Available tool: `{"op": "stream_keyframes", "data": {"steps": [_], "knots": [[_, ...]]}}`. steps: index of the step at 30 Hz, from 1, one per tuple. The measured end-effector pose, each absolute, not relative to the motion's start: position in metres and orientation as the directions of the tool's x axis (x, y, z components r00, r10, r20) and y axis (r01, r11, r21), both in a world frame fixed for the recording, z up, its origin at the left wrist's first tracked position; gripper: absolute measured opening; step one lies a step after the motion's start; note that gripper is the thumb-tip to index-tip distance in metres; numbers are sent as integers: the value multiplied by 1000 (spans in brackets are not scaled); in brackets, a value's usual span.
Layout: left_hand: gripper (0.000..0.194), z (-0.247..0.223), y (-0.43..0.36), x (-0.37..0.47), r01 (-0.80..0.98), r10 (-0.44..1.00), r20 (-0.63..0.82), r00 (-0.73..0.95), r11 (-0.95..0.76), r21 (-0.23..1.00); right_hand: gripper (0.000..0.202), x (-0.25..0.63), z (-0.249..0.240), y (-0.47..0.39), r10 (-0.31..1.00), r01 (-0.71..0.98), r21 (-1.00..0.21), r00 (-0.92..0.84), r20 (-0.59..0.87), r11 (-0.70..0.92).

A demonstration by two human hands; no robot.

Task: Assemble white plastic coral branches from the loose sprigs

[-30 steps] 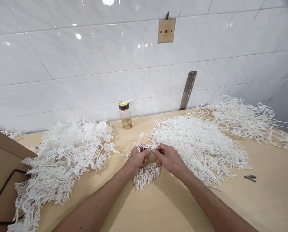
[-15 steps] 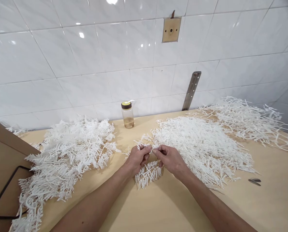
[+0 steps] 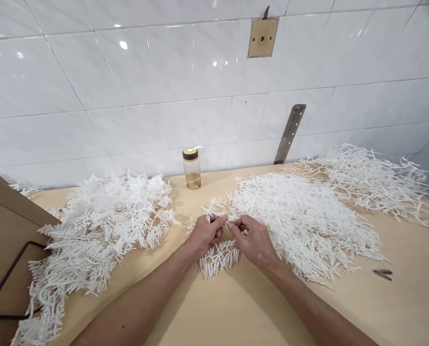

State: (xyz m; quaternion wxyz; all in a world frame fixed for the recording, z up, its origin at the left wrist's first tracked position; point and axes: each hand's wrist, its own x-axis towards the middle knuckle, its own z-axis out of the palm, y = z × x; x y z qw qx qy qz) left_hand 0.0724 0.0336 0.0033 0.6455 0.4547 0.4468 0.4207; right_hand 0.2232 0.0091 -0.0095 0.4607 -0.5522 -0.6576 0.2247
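Observation:
My left hand (image 3: pixel 206 234) is closed around thin white branching strands, its thumb and forefinger pinched together. Almost touching it, my right hand (image 3: pixel 252 238) pinches at the same white strands from the other side. Just below both hands, a small bundle of white strands (image 3: pixel 219 259) lies on the wooden table. A large heap of white strands (image 3: pixel 300 216) spreads to the right of my right hand, and another pile (image 3: pixel 109 221) lies to the left. The fingertips cover most of the held piece.
A lidded bottle (image 3: pixel 191 168) with some brown liquid stands near the tiled wall. A metal bracket (image 3: pixel 289 134) leans there. Looser, longer strands (image 3: pixel 376 178) lie at the far right. A small metal tool (image 3: pixel 383 274) rests on the right, a brown box (image 3: pixel 8 250) on the left.
The view has shifted slightly. Both hands stay together in nearly the same place, with my right fingers moved a little on the strands.

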Motion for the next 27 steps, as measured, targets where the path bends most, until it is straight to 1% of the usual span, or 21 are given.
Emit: {"op": "stream_keyframes", "data": {"steps": [4,11,19,23,27], "knots": [[50,4,33,73,-102,955,-177,237,205,973,24,223,-12,10,935,524,-805,44,351,277],[48,2,30,76,-78,963,-148,224,169,982,22,223,-15,10,916,526,-779,4,402,340],[44,0,28,80,-78,989,-129,75,135,988,18,214,-12,5,861,580,-679,-79,503,450],[44,-3,26,83,-63,992,-116,49,119,991,20,214,-11,1,814,606,-609,-114,570,512],[43,-4,30,80,-77,991,-130,23,131,988,20,206,-9,-9,795,606,-579,-153,587,545]]}}
